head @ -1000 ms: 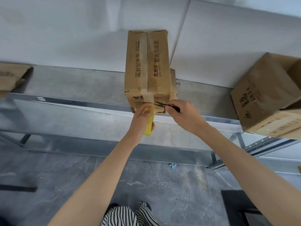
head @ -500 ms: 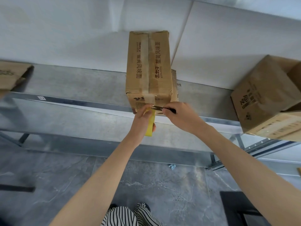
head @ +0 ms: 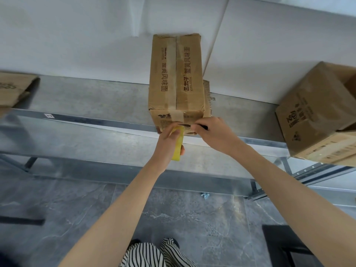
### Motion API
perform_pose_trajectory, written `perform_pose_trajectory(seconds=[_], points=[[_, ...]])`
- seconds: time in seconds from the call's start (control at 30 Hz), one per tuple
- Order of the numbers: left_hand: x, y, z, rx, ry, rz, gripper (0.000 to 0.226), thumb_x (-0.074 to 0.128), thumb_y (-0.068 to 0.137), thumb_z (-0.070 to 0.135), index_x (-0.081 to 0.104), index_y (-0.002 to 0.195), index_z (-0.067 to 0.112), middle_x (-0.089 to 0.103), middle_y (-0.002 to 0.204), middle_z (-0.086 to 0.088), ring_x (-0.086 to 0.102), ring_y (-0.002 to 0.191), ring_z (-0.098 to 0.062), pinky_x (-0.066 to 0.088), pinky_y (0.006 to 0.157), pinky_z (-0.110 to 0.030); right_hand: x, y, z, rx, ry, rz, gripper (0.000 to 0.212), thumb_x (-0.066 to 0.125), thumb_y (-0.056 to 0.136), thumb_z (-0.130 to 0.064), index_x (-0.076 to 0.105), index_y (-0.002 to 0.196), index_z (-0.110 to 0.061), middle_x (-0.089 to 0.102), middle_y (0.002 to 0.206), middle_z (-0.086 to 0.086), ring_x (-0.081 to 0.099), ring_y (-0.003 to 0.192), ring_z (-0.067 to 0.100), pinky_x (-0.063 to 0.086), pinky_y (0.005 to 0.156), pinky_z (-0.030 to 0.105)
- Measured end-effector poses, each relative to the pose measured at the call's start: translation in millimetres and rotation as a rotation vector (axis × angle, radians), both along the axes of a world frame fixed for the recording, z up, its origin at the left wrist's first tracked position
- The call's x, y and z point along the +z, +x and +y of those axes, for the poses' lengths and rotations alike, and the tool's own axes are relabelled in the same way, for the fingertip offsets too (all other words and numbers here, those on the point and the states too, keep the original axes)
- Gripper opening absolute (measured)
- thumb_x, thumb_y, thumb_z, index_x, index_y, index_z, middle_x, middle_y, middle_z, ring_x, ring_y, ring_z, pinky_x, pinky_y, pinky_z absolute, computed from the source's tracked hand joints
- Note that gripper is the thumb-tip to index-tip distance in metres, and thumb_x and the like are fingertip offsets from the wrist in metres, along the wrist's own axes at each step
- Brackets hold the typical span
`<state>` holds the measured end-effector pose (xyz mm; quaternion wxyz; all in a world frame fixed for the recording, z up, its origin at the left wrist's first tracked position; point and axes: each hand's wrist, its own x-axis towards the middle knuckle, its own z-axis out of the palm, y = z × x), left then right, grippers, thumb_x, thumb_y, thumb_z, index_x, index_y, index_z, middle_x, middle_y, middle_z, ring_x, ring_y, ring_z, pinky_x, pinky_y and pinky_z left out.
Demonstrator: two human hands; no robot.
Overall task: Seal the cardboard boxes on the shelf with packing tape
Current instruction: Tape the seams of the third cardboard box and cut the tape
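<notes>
Gripping noted on both hands, at the near face of the central cardboard box [head: 176, 74].

Left hand [head: 168, 141]: fingers curled round a yellow tape roll [head: 178, 146], which is seen edge-on. The roll's upper end meets the box's near face at its lower edge, and its lower end hangs below the palm. The thumb lies against the side of the roll.

Right hand [head: 214, 134]: fingers pinched closed on a dark bladed tool [head: 184, 125]. The thin blade points toward the left hand and crosses just above the top of the roll, against the box's near face. A black handle end shows on the far side of the knuckles. I cannot tell whether it is scissors or a knife.

The two hands sit just beside each other, with the blade bridging the gap between them.

Central cardboard box: stands on the metal shelf [head: 86, 97], its near face flush with the shelf's front edge and its far end against the white wall [head: 77, 35]. A tape strip [head: 172, 54] runs down the top along the centre seam and folds over onto the near face, ending close to the blade.

To the right of the central box and well apart from it, a second box [head: 312, 116] sits tilted on the shelf. To the left, also well apart, a third box [head: 13, 89] is cut off by the frame edge.

Below the central box are a grey marbled floor [head: 192, 214] and striped trousers [head: 150, 253].
</notes>
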<state>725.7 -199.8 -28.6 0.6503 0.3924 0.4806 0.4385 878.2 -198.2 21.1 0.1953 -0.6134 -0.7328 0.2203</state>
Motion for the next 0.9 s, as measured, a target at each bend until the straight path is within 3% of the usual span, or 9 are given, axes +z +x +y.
perform_pose_trajectory(seconds=[0.07, 0.17, 0.27, 0.4, 0.5, 0.63, 0.77, 0.83, 0.9], points=[[0, 0, -1, 0.002, 0.0, -0.007, 0.021, 0.045, 0.097, 0.012, 0.061, 0.091, 0.023, 0.053, 0.098, -0.015, 0.051, 0.045, -0.02, 0.045, 0.044, -0.027, -1, 4, 0, 0.004, -0.006, 0.017, 0.033, 0.049, 0.096, -0.024, 0.064, 0.078, -0.001, 0.058, 0.066, 0.011, 0.042, 0.049, 0.001, 0.032, 0.049, 0.013], [2, -1, -1, -0.003, 0.009, -0.012, 0.024, 0.043, 0.098, 0.011, 0.062, 0.093, 0.024, 0.053, 0.109, -0.023, 0.051, 0.045, -0.018, 0.046, 0.045, -0.027, -5, 22, -1, -0.032, -0.016, 0.019, 0.024, 0.051, 0.095, -0.025, 0.069, 0.084, -0.013, 0.064, 0.072, 0.001, 0.051, 0.056, 0.003, 0.035, 0.05, 0.011], [4, -2, -2, -0.018, 0.031, -0.021, 0.026, 0.04, 0.099, 0.008, 0.062, 0.095, 0.022, 0.051, 0.12, -0.026, 0.051, 0.044, -0.018, 0.046, 0.047, -0.028, -16, 56, -1, -0.136, -0.006, -0.052, 0.021, 0.051, 0.094, -0.021, 0.068, 0.085, -0.012, 0.066, 0.076, 0.002, 0.056, 0.065, 0.014, 0.039, 0.057, 0.025], [4, -1, -3, -0.009, 0.043, -0.009, 0.025, 0.04, 0.1, 0.009, 0.061, 0.094, 0.021, 0.053, 0.117, -0.028, 0.052, 0.044, -0.018, 0.046, 0.048, -0.027, -45, 87, 11, -0.349, 0.016, -0.047, 0.02, 0.051, 0.094, -0.02, 0.063, 0.082, -0.009, 0.061, 0.075, 0.004, 0.053, 0.067, 0.023, 0.038, 0.057, 0.027], [2, 0, -2, 0.006, 0.04, -0.014, 0.026, 0.039, 0.099, 0.008, 0.061, 0.094, 0.021, 0.054, 0.108, -0.026, 0.052, 0.043, -0.018, 0.045, 0.046, -0.025, -67, 91, 31, -0.416, 0.036, -0.091, 0.021, 0.05, 0.096, -0.023, 0.065, 0.096, -0.008, 0.06, 0.081, 0.007, 0.05, 0.069, 0.021, 0.034, 0.055, 0.027], [0, 0, -2, 0.021, 0.048, -0.039, 0.026, 0.039, 0.098, 0.007, 0.061, 0.094, 0.021, 0.055, 0.1, -0.02, 0.05, 0.043, -0.019, 0.044, 0.047, -0.026, -88, 92, 53, -0.473, 0.036, -0.225, 0.031, 0.048, 0.097, -0.033, 0.064, 0.118, -0.017, 0.056, 0.111, 0.014, 0.049, 0.102, 0.03, 0.043, 0.082, 0.039], [-1, 3, -3, 0.036, 0.043, -0.044, 0.027, 0.039, 0.099, 0.006, 0.061, 0.094, 0.021, 0.054, 0.102, -0.02, 0.05, 0.041, -0.019, 0.043, 0.046, -0.025, -89, 89, 63, -0.5, -0.124, -0.379, 0.04, 0.047, 0.096, -0.04, 0.053, 0.131, -0.02, 0.044, 0.133, 0.012, 0.037, 0.122, 0.033, 0.032, 0.1, 0.046], [0, 3, -3, 0.039, 0.036, -0.046, 0.026, 0.039, 0.098, 0.006, 0.061, 0.094, 0.02, 0.054, 0.102, -0.02, 0.05, 0.041, -0.018, 0.043, 0.045, -0.024, -66, 73, 66, -0.567, -0.047, -0.23, 0.049, 0.048, 0.096, -0.039, 0.041, 0.14, -0.02, 0.035, 0.146, 0.01, 0.029, 0.134, 0.031, 0.025, 0.107, 0.049], [1, 4, -3, 0.043, 0.03, -0.041, 0.025, 0.041, 0.098, 0.007, 0.061, 0.092, 0.022, 0.054, 0.101, -0.018, 0.05, 0.041, -0.018, 0.044, 0.044, -0.024, -31, 48, 63, -0.549, 0.27, 0.047, 0.047, 0.047, 0.097, -0.034, 0.044, 0.14, -0.014, 0.038, 0.146, 0.011, 0.03, 0.136, 0.028, 0.026, 0.111, 0.046]])
